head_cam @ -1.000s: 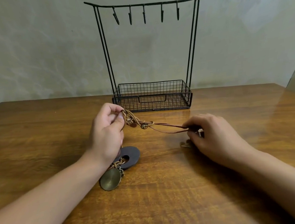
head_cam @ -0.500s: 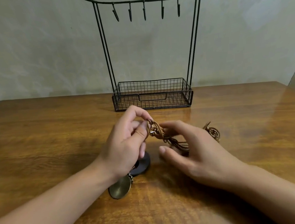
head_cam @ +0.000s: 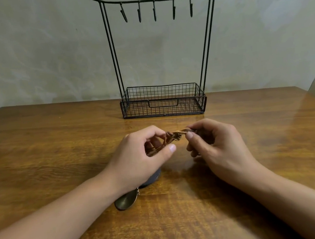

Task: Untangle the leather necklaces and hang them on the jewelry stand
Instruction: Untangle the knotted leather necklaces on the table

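Pinching a knotted bundle of brown leather cords (head_cam: 175,136) before the black wire jewelry stand (head_cam: 162,101), left hand (head_cam: 141,159) and right hand (head_cam: 216,144) are kept close, apparently for working the tangle loose.
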